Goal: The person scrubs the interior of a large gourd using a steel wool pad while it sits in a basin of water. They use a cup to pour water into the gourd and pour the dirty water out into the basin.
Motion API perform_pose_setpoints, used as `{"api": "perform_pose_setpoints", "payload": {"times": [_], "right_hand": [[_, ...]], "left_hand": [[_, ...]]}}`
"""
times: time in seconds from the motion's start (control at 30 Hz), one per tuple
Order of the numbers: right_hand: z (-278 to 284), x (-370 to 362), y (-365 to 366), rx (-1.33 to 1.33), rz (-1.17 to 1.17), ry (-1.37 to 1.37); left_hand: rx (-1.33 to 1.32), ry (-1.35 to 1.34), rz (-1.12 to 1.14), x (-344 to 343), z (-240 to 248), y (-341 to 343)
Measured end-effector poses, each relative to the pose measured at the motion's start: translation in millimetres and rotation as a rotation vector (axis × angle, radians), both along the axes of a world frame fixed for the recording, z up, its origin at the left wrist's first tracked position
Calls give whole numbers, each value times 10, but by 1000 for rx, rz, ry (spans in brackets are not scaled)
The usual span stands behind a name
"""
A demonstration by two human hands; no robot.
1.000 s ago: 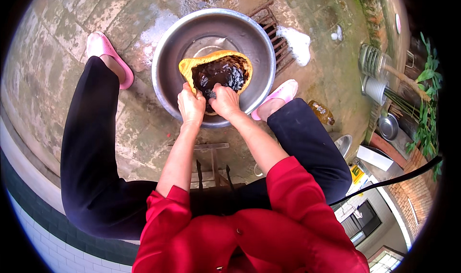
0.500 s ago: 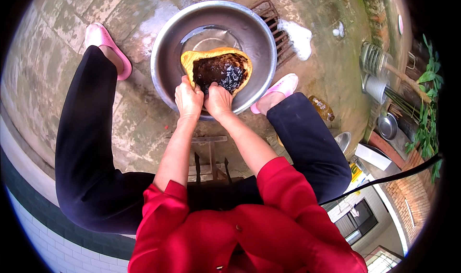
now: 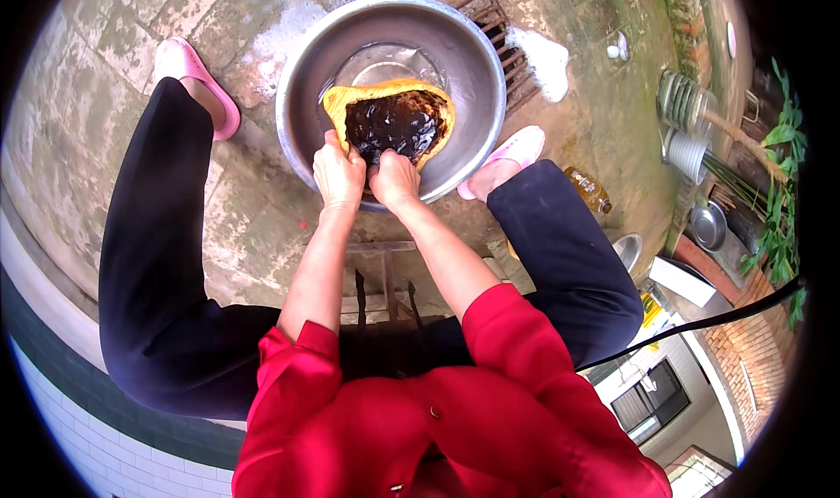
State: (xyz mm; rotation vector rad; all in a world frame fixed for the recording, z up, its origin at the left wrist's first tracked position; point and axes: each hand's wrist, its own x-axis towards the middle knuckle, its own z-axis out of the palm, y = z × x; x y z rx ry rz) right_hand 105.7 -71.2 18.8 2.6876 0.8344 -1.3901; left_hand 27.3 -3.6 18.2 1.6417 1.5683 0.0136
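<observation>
A large round metal basin [image 3: 293,104] stands on the ground between my feet. In it is a soft-looking yellow item [image 3: 385,89] with a dark, wet, glossy middle; its exact kind cannot be made out. My left hand [image 3: 339,174] is closed on the item's near left edge. Beside it, my right hand [image 3: 395,179] is curled shut at the near edge, with its fingertips hidden against the dark part. A little clear water shows at the far side of the basin floor.
White foam [image 3: 544,65] lies on the ground by a rusty metal grate [image 3: 503,38] behind the basin. At right are a bottle of yellowish liquid [image 3: 588,190], a small metal pot [image 3: 709,225] and stacked containers [image 3: 684,155]. A wooden stand [image 3: 388,275] is below my forearms.
Both hands have shifted slightly left with the yellow item, keeping hold of its near edge. The basin appears slightly higher in view.
</observation>
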Motion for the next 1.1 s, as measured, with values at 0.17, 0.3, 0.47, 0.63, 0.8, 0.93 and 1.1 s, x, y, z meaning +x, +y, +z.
{"api": "perform_pose_setpoints", "payload": {"times": [0.17,0.3,0.47,0.63,0.8,0.93,1.1], "right_hand": [[95,540,49,109,185,-75],[-73,532,-180,227,473,-383],[33,-33,27,-24,-154,13],[38,554,-7,104,104,-11],[11,599,-165,216,509,-348],[91,-75,-72,-51,-26,-31],[13,361,-51,89,-52,126]], "left_hand": [[6,-55,40,-48,-63,-8],[-40,-93,84,-36,-78,-58],[-3,-46,68,-46,-63,-12],[-122,-119,134,-53,-146,-66],[7,-139,65,-36,-126,-79],[-5,-80,52,-8,-48,-39],[-18,-102,68,-75,-184,-77]]}}
